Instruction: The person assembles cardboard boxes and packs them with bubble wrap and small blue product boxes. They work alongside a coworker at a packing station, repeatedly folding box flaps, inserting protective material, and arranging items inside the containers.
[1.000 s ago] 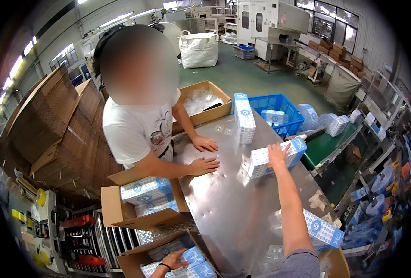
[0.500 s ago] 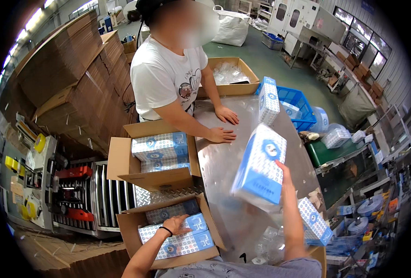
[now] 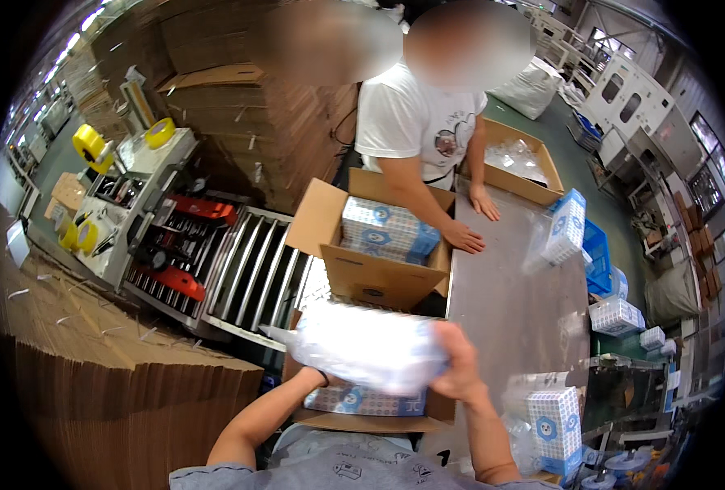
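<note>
A blue-and-white plastic-wrapped pack (image 3: 366,347), smeared by motion, is held above the near open carton (image 3: 361,422). My right hand (image 3: 459,363) grips its right end. Below the pack's left end, my left hand (image 3: 312,380) shows only at the wrist, which wears a dark band; its fingers are hidden. Inside the near carton, part of another patterned pack (image 3: 354,400) is visible. Just beyond stands a second open carton (image 3: 375,278) with several packs (image 3: 387,220) in it.
A co-worker's hands (image 3: 473,229) rest on the metal table (image 3: 509,302). Packs (image 3: 554,425) stand on its right side, with a blue crate (image 3: 598,257) beyond. A roller conveyor (image 3: 252,265) and tape rolls (image 3: 89,237) lie left, near stacked cardboard (image 3: 126,408).
The pack in my right hand has moved left from over the table to above the near carton. My left hand's fingers are now hidden by it. The view has turned left.
</note>
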### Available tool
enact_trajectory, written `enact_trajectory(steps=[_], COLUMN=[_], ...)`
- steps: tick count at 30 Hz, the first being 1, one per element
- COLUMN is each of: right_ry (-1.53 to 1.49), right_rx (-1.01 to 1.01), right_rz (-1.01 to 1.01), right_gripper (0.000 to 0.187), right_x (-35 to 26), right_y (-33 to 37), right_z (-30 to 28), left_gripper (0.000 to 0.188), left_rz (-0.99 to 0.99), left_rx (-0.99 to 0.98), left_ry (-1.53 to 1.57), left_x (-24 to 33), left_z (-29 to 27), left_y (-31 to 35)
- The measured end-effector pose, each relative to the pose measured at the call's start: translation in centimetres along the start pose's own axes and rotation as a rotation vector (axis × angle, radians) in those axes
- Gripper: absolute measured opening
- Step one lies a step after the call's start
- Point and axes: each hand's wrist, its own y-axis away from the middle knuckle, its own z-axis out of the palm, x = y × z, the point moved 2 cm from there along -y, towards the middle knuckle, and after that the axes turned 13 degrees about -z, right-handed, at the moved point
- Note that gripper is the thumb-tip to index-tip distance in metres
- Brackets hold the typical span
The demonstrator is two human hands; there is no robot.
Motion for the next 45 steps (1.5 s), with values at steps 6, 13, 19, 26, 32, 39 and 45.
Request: enact_trajectory(steps=[6,13,19,26,32,39,45], right_ry=[0.497,0.339,0.205,0.261,0.876,0.287,-0.027], right_rx=[-0.538,0.077,-0.165,-0.633,-0.419,-0.563,-0.636], right_rz=[0.187,0.299,0.934,0.486,0.006,0.119,0.321], right_gripper=[0.087,0.018,0.036,0.048,0.066,0.051,0.039], right_x=[16.9,9.2,6.5,7.3,9.7,9.9,12.6], right_y=[8.5,6.0,17.4,7.5,2.8,14.7,14.8], right_z=[16.1,7.6,5.5,7.3,5.8,7.4,5.4], left_gripper=[0.066,0.042,0.076,0.071,0.069,0.067,0.086], left_rz=[0.048,-0.027,0.094,0.483,0.563,0.427,0.249], left_rx=[0.065,0.617,0.17,0.189,0.149,-0.021,-0.215], left_ry=[-0.126,0.218,0.041,-0.219,-0.075,0.09,-0.181], left_x=[3.9,-4.1,-1.2,4.2,4.0,4.4,2.6], left_z=[-4.1,-11.9,-2.1,2.9,3.4,4.1,-7.0], left_y=[1.8,12.6,6.3,-2.8,-3.1,-1.2,9.0])
